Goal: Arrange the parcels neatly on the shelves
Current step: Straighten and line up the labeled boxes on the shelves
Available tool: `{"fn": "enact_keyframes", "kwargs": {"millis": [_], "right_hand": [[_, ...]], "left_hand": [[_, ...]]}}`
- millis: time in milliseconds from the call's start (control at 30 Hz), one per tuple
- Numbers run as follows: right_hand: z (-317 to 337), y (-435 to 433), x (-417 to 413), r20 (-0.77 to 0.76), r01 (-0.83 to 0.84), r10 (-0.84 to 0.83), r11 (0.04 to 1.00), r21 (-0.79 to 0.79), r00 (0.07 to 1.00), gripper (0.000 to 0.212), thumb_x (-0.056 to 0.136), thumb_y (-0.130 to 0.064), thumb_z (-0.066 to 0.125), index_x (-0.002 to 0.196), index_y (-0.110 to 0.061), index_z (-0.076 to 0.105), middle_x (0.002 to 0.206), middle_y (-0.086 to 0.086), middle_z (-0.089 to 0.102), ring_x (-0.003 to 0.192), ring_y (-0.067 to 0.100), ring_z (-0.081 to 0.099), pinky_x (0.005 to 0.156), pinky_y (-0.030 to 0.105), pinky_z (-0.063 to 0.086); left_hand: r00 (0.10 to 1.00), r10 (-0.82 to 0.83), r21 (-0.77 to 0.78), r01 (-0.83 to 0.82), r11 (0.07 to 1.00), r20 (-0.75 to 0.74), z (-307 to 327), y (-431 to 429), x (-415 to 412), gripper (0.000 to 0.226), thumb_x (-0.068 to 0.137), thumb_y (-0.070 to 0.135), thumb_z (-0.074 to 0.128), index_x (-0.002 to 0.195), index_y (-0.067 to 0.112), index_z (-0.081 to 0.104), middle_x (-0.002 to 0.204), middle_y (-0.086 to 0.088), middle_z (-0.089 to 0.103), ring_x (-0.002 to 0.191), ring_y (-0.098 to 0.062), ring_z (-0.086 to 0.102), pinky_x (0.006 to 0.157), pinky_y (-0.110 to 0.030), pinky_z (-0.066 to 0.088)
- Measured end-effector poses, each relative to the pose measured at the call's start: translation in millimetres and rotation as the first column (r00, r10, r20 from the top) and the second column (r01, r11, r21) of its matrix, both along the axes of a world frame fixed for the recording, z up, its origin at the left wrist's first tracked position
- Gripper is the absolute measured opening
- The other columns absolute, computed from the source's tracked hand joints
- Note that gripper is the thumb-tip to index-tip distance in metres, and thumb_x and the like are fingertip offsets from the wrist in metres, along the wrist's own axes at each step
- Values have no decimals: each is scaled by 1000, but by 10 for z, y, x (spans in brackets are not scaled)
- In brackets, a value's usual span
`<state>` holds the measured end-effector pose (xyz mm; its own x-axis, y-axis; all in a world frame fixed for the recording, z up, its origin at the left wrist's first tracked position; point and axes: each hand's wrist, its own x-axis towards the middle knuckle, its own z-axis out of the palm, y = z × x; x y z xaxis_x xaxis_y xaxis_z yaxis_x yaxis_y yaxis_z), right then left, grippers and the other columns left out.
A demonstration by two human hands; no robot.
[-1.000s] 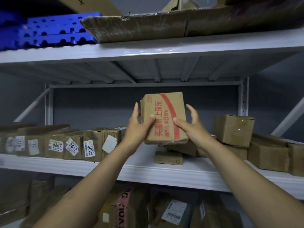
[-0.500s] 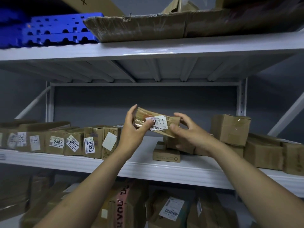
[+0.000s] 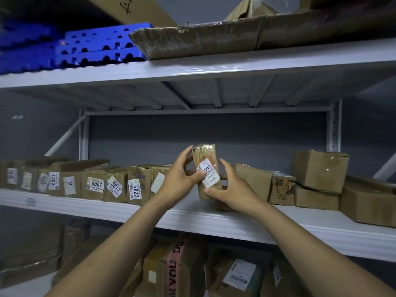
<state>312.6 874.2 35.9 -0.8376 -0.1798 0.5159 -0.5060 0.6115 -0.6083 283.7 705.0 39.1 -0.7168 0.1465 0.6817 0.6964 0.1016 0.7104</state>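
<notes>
1. The small parcel [image 3: 204,155] is at the centre of my view, standing on end with its white label [image 3: 211,179] facing me. It is in front of the middle shelf [image 3: 85,209], and I judge it is not yet set down.
2. The left grip [image 3: 177,181] is at the parcel's 9 o'clock. It grasps the parcel with its thumb across the label and its fingers round the far left edge.
3. The right grip [image 3: 233,189] is at the parcel's 4 o'clock. It also grasps the parcel, with the thumb on the lower front face and the fingers curled behind the right side.
4. Handling, as I judge it: the parcel looks light, since two loose pinches carry it. It looks like stiff cardboard that should keep its shape. The glossy tape wrap on its upper half looks slippery, so I would hold the narrow side edges low down, on bare cardboard, and keep the label uncovered.
5. At 9 o'clock a row of labelled parcels [image 3: 115,185] stands with its tags facing out. At 3 o'clock loose boxes [image 3: 319,168] are stacked unevenly. The gap between them lies directly behind the parcel and looks like the natural slot for it.
</notes>
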Motion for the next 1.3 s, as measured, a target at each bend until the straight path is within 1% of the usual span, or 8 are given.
{"fn": "enact_keyframes", "kwargs": {"millis": [133, 233, 333, 433, 633, 767, 967, 1300], "right_hand": [[-131, -81, -125, -27, 84, -80, 978, 191, 996, 100, 78, -55, 68, 144, -52, -7, 134, -10, 56, 102, 11, 62, 83, 36, 55], [-126, -104, -198, -50, 162, -154, 961, 223, 987, 107, 78, -59, 66, 145, -46, -16, 138, -4, 55, 101, 16, 63, 80, 36, 54], [-89, -124, -289, -62, 106, -98, 983, 150, 993, 105, 79, -49, 71, 146, -50, -9, 143, -1, 47, 81, 7, 57, 71, 28, 49], [-61, -161, -394, -13, 49, -48, 989, 140, 999, 95, 80, -43, 73, 147, -49, 5, 146, 0, 41, 102, 13, 56, 82, 26, 47], [-57, -272, -535, 113, -34, 27, 997, 66, 993, 94, 84, -34, 71, 147, -48, 2, 144, 0, 47, 105, 16, 62, 83, 30, 57], [-73, -393, -661, 135, -35, 25, 997, 71, 991, 99, 85, -32, 72, 146, -52, -3, 140, 1, 53, 104, 18, 65, 86, 35, 57], [-120, -615, -784, 82, -18, 10, 996, 90, 997, 98, 85, -36, 71, 149, -45, -4, 142, -1, 51, 117, 15, 56, 66, 8, 42], [-110, -634, -797, 36, -5, 0, 991, 131, 999, 105, 82, -41, 73, 150, -43, -7, 141, 5, 52, 116, 21, 59, 85, 26, 51]], "left_hand": [[993, 112, -170, -117, 978, -34, -135, -107, -56, 78, 88, 8, 67, 151, 26, 26, 145, 4, 45, 113, -3, 54, 72, -7, 51], [964, 214, -344, -257, 903, -156, -182, -191, -83, 75, 87, 9, 69, 148, 29, 30, 143, 4, 48, 116, -3, 50, 77, -3, 44], [883, 313, -424, -447, 787, -350, -147, -342, -124, 75, 85, 21, 71, 148, 30, 31, 141, 5, 51, 125, -9, 47, 97, -16, 36], [747, 416, -408, -644, 648, -519, -29, -575, -250, 78, 82, 39, 71, 148, 30, 31, 143, 4, 47, 133, -15, 37, 110, -35, 29], [747, 478, -676, -645, 355, -462, -21, -1020, -614, 85, 79, 58, 65, 150, 37, 22, 155, 4, 29, 144, -25, 18, 117, -51, 9], [717, 461, -637, -688, 348, -522, -32, -1095, -650, 81, 78, 56, 67, 147, 37, 29, 146, 6, 40, 131, -22, 36, 112, -42, 22], [713, 464, -644, -690, 331, -525, -14, -1120, -673, 85, 76, 60, 67, 147, 40, 25, 148, 10, 37, 130, -22, 35, 107, -39, 23], [698, 500, -648, -697, 308, -513, -41, -950, -586, 87, 79, 72, 52, 150, 36, 18, 149, -4, 35, 138, -26, 31, 117, -55, 11]]}}
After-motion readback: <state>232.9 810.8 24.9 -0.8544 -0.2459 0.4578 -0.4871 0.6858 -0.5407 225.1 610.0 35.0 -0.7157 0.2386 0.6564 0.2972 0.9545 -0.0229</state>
